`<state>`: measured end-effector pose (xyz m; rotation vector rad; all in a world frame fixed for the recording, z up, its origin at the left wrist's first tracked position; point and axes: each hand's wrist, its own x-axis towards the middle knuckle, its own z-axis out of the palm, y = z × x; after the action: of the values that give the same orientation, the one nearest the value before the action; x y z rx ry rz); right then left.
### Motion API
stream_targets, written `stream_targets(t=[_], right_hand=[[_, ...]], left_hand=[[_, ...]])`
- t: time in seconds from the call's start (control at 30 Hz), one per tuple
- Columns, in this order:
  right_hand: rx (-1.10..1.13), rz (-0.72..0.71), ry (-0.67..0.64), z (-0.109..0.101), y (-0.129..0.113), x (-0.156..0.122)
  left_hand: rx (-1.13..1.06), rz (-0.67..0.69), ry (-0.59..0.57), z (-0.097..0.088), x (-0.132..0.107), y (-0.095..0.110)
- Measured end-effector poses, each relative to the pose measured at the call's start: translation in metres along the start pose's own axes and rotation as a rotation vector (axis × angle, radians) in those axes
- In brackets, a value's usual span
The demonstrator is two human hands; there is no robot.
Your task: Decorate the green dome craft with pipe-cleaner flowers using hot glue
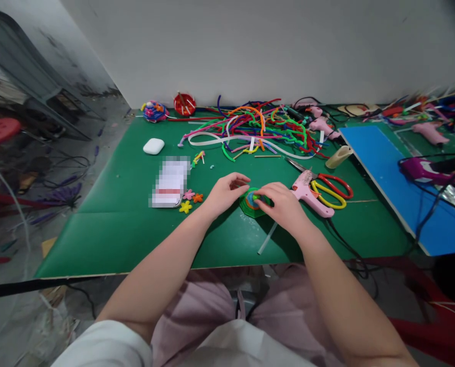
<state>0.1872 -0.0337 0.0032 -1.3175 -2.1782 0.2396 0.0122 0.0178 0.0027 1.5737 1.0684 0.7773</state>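
On the green tabletop lies a small, angular green craft piece point(246, 207) with blue and orange rings at its middle. My right hand point(283, 204) bends over it, thumb and forefinger pinching a small bright green bit point(255, 197) at its centre. At the piece's left edge is my left hand point(227, 194), its fingers curved and the thumb apart from them; I cannot tell if the thumb touches the rim. Below my right hand sticks out a clear glue stick point(268, 238). Just right of that hand lies a pink glue gun point(309, 196).
Scissors point(329, 189) with red and yellow handles lie beyond the glue gun. A phone point(171, 182), small felt-like flowers point(185, 206) and a white earbud case point(153, 146) are on the left. Tangled pipe cleaners point(250, 127) cover the back; a blue board point(396, 188) lies right.
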Motion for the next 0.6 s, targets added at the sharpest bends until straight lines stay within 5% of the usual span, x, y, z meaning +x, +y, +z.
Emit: stream_targets(t=[0.6], right_hand=[[0.096,0.087,0.087,-0.0038,0.0060,-0.0023]], left_hand=[[0.282,0.167,-0.105,0.0010,-0.0055,0.0017]])
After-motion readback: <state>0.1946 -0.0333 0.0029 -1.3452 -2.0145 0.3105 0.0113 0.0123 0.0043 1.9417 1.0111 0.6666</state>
